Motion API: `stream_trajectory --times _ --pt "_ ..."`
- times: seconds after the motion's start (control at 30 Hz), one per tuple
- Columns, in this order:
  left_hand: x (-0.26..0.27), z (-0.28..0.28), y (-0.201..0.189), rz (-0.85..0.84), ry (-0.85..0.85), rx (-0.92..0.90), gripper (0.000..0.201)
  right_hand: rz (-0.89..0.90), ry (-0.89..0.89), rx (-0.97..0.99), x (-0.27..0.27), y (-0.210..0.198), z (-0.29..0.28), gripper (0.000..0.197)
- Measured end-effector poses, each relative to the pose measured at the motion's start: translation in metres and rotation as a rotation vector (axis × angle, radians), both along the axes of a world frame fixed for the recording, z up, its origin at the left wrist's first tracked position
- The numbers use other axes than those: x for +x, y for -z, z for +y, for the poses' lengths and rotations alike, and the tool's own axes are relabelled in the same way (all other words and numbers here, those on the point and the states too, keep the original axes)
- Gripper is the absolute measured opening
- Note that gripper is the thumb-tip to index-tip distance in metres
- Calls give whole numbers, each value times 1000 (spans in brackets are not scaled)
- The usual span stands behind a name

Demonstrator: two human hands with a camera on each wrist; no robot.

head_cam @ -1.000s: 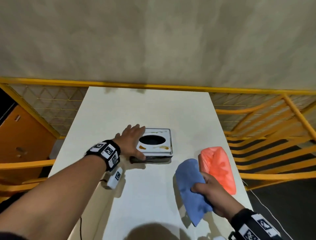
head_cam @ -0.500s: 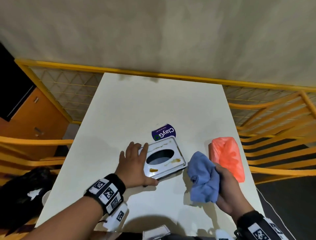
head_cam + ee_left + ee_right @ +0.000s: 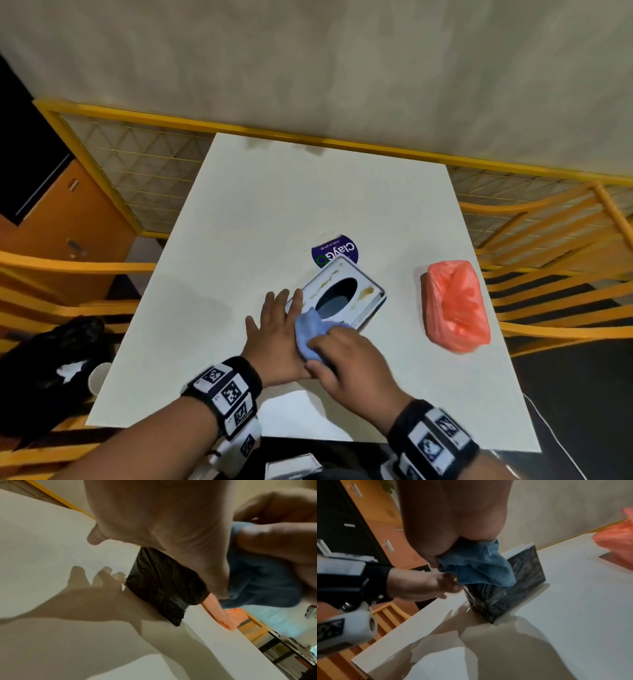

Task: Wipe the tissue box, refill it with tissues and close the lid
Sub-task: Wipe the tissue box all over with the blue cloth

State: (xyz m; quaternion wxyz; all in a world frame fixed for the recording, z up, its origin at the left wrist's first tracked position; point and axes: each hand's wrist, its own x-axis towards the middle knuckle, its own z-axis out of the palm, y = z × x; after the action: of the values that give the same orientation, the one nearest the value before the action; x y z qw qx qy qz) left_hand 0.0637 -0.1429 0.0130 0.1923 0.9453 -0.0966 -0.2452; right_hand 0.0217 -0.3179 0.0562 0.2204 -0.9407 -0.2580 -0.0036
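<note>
Wiping step, just starting. Tissue box [image 3: 337,298] sits mid-counter [image 3: 274,205], lid on, brown smears showing on top. Left hand [image 3: 274,329] lies flat with straight fingers against the box's near-left end, bracing it. Right hand [image 3: 346,363] clutches the blue cloth [image 3: 310,330], pressed on the lid's near corner. Next move, probably: sweep the cloth across the smears around the oval slot. Orange tissue pack [image 3: 455,305] waits to the right, untouched.

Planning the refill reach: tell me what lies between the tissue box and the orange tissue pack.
Nothing: in the head view, only bare white table separates the tissue box from the orange tissue pack.
</note>
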Motion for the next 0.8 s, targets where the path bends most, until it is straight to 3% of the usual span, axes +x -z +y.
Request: stream_trajectory --times 0.1,0.27,0.5,0.7,0.8 --pt "-1 -6 2 -11 -55 -58 120 30 57 19 6 12 8 17" --pt "0 -19 7 -71 -8 40 121 167 94 89 8 18 -1 22" --pt "3 -16 31 -176 -21 -14 102 225 70 51 12 20 2 12" --pt "6 -20 25 -105 -43 -19 116 398 202 270 18 11 -4 6" --pt "6 -24 23 -123 -59 -16 114 338 203 203 20 15 -6 7"
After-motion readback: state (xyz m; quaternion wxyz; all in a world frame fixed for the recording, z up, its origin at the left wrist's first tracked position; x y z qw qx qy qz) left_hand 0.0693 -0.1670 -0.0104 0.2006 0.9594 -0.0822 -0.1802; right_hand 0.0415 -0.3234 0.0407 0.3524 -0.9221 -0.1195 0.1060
